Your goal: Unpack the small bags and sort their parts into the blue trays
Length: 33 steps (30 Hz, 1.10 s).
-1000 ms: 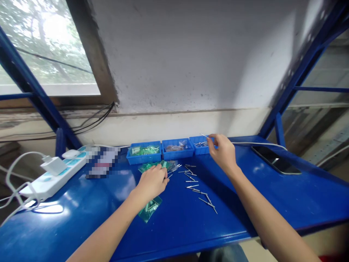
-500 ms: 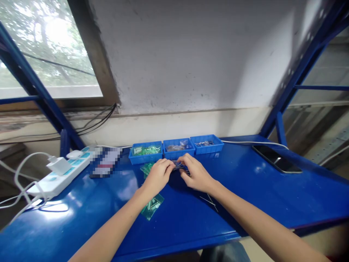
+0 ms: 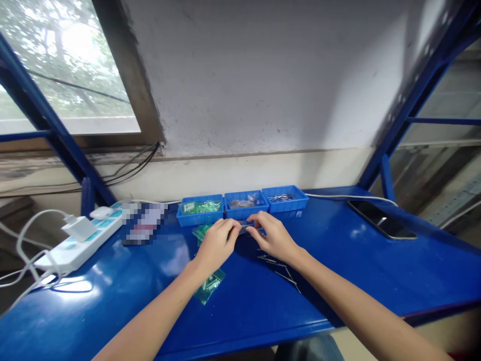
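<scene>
My left hand (image 3: pixel 216 243) and my right hand (image 3: pixel 273 235) meet over the blue table (image 3: pixel 338 271), fingertips pinched together on a thin metal pin (image 3: pixel 248 226) held between them. Several more metal pins (image 3: pixel 280 268) lie on the table under my right wrist. A small green bag (image 3: pixel 208 287) lies beside my left forearm, and another green bag (image 3: pixel 201 231) shows just beyond my left hand. Three blue trays stand behind the hands: the left tray (image 3: pixel 199 209) holds green parts, the middle tray (image 3: pixel 246 204) holds clear bags, the right tray (image 3: pixel 285 198) holds metal pins.
A white power strip (image 3: pixel 80 238) with a plugged adapter and cables sits at the left. A blurred flat item (image 3: pixel 145 226) lies beside it. A dark phone (image 3: pixel 381 219) with a white cable rests at the right. Blue rack posts stand at both sides.
My right hand came back from the right tray with a pin and joined my left hand in front of the middle tray. Both hands have since lifted slightly.
</scene>
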Available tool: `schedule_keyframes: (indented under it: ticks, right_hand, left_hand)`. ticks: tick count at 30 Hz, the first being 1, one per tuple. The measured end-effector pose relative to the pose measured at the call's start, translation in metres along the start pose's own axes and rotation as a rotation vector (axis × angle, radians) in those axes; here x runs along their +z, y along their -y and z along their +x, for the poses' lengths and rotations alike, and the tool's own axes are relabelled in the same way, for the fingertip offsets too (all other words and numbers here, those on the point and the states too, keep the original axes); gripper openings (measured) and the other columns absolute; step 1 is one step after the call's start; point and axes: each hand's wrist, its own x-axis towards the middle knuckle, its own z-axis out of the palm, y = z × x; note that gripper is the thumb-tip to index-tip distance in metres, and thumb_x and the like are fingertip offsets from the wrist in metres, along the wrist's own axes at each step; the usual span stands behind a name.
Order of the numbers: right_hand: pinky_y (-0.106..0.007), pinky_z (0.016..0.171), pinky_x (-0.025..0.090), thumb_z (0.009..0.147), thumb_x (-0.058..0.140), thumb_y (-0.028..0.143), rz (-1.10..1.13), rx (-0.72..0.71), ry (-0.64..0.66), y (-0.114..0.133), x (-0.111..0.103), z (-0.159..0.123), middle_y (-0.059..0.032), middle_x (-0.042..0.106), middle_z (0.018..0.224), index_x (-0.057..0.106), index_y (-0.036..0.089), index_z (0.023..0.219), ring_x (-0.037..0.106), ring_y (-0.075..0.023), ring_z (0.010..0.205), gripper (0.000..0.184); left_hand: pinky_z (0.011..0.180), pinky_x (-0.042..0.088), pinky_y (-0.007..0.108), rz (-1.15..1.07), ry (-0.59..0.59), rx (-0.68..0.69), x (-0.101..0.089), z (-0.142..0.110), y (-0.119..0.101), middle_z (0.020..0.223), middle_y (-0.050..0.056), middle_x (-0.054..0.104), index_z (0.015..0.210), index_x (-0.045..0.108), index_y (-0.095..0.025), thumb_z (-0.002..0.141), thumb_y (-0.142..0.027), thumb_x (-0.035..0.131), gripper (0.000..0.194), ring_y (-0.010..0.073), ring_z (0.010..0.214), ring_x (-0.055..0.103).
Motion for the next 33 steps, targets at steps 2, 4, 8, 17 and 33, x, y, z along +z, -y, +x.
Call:
schedule_keyframes:
  ticks: [2, 4, 8, 17, 33]
  right_hand:
    - [-0.027, 0.066, 0.043, 0.089, 0.049, 0.027, 0.010, -0.013, -0.007, 0.000, 0.000, 0.000, -0.0037, 0.054, 0.078, 0.051, 0.019, 0.096, 0.052, -0.0160, 0.071, 0.011]
    - [-0.027, 0.067, 0.042, 0.089, 0.046, 0.023, 0.010, -0.040, -0.002, 0.000, 0.000, 0.001, -0.0040, 0.055, 0.079, 0.051, 0.019, 0.091, 0.052, -0.0156, 0.072, 0.007]
    - [-0.027, 0.065, 0.042, 0.091, 0.042, 0.021, -0.033, -0.096, 0.016, -0.002, -0.008, 0.004, -0.0041, 0.055, 0.077, 0.051, 0.019, 0.087, 0.051, -0.0152, 0.070, 0.010]
    - [-0.027, 0.061, 0.038, 0.089, 0.045, 0.030, -0.443, 0.316, -0.510, -0.046, -0.057, 0.007, -0.0033, 0.059, 0.070, 0.056, 0.018, 0.089, 0.054, -0.0163, 0.063, 0.016]
    - [-0.023, 0.063, 0.039, 0.084, 0.050, 0.020, 0.017, -0.020, 0.183, -0.004, -0.001, 0.000, -0.0019, 0.054, 0.076, 0.056, 0.020, 0.087, 0.051, -0.0136, 0.069, 0.007]
  left_hand:
    - [0.070, 0.042, 0.027, -0.017, 0.012, -0.018, 0.000, 0.000, 0.001, 0.077, 0.002, 0.061, 0.080, 0.055, -0.020, 0.092, -0.025, 0.039, 0.021, 0.0166, 0.077, 0.057]
    - [0.069, 0.042, 0.026, -0.040, 0.031, -0.039, -0.001, 0.000, 0.002, 0.075, 0.002, 0.060, 0.077, 0.054, -0.019, 0.092, -0.025, 0.037, 0.023, 0.0162, 0.075, 0.058]
    - [0.067, 0.042, 0.025, -0.095, 0.051, -0.063, -0.002, 0.001, -0.001, 0.072, 0.001, 0.060, 0.078, 0.055, -0.019, 0.093, -0.028, 0.034, 0.028, 0.0150, 0.070, 0.058]
    - [0.077, 0.043, 0.033, 0.077, 0.320, 0.086, 0.024, -0.016, -0.026, 0.088, 0.002, 0.062, 0.094, 0.060, -0.023, 0.083, -0.035, 0.056, 0.017, 0.0206, 0.086, 0.056]
    - [0.077, 0.043, 0.033, 0.079, 0.083, -0.021, 0.004, 0.001, 0.001, 0.081, 0.003, 0.060, 0.079, 0.053, -0.019, 0.090, -0.018, 0.040, 0.016, 0.0193, 0.081, 0.053]
